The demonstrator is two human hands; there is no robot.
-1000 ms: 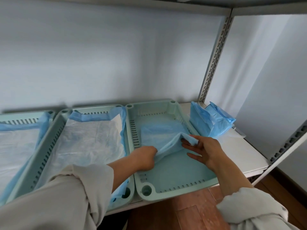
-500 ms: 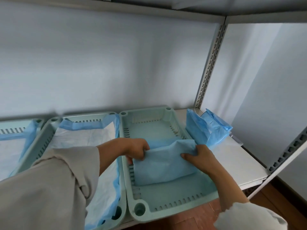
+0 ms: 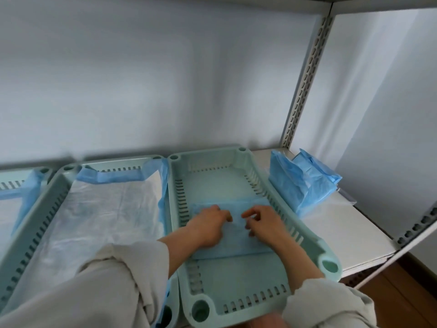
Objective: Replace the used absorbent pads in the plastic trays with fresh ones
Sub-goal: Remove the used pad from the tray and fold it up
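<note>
Fingers: both hands lie on the folded blue pad (image 3: 236, 242) in the right tray; the left hand (image 3: 208, 224) has its fingers bent down onto the pad's top, and the right hand (image 3: 263, 221) has its fingers curled with the tips on the pad. Whether either hand pinches a fold cannot be told.
Hands: two, close together but apart, near the middle of the tray; both sleeves are pale.
Trays: three pale green slotted trays in a row on the white shelf (image 3: 354, 235).
Left tray (image 3: 45, 172): only a corner shows at the frame's edge, lined with a pad.
Middle tray (image 3: 35, 223): lined with an opened pad (image 3: 104, 214), white face up, blue border riding up the far and right walls.
Right tray (image 3: 305, 235): touches the middle tray along its long side; bare floor shows beyond and before the folded pad.
Pads counted: two laid out, one folded under the hands.
Pack (image 3: 305, 185): one crumpled blue bundle, just beside the right tray's far right wall.
Open room: bare shelf right of the right tray, up to the slotted upright (image 3: 305, 79).
</note>
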